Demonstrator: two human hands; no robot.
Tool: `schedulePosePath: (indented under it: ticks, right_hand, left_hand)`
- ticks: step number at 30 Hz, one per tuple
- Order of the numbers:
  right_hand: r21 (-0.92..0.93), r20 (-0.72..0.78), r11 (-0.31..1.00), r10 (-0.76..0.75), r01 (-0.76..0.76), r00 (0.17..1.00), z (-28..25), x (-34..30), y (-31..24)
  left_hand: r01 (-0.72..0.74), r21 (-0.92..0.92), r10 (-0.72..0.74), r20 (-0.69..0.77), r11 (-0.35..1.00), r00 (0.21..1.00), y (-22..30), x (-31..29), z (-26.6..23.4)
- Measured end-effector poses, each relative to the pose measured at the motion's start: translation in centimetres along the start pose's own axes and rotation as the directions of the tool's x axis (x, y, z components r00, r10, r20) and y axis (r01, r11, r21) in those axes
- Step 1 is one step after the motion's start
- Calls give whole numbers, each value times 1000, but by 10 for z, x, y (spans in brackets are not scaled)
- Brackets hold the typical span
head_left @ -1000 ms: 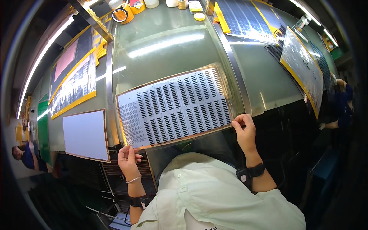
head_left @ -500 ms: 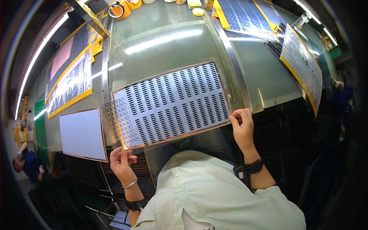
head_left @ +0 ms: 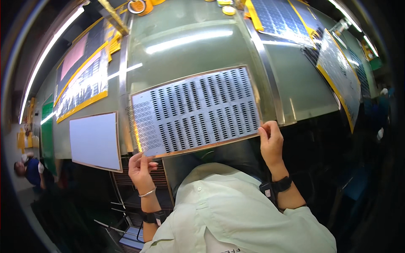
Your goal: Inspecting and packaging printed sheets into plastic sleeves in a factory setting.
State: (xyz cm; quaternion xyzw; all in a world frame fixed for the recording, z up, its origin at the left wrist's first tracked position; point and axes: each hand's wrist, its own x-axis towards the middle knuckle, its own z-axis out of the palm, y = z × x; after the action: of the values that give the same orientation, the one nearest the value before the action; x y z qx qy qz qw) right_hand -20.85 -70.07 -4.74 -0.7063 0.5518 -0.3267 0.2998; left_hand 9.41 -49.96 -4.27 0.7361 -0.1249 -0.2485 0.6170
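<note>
A white panel (head_left: 147, 152) with a copper-coloured edge lies on the table before me. Over it is a clear film (head_left: 204, 110) printed with rows of black slots and, at its left end, small rings. My left hand (head_left: 141, 168) pinches the near left corner, thumb and finger together. At the near right corner, my right hand (head_left: 271, 137) holds the edge between thumb and fingers. Both hands seem to grip the film; whether they also touch the panel I cannot tell. A blank white panel (head_left: 96, 141) with a similar edge lies to the left.
Yellow-edged films (head_left: 82, 95) lie at the left, with more yellow-edged sheets (head_left: 278, 19) at the far right. Tape rolls (head_left: 137, 6) stand at the far edge. Metal strips (head_left: 270, 76) cross the glossy green table (head_left: 185, 61). A person (head_left: 31, 170) is at the far left.
The printed film has shifted right over the panel; its ring pattern stuck out past the left edge and now lies mostly on it. Both hands keep their hold. The whole view has shifted slightly.
</note>
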Motion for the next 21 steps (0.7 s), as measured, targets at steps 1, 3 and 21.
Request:
schedulePosePath:
  ticks: [1,3,21]
  right_hand:
    - [9,22,1000,14,-14,1000,6,0,-1]
    - [-107,14,991,-77,78,997,4,1,-1]
    - [2,42,999,-38,38,998,4,-5,20]
  left_hand:
    - [3,34,-2,-13,999,1000,2,0,-4]
    - [42,56,-43,23,998,999,9,4,0]
    - [-385,550,445,26,741,895,-23,11,0]
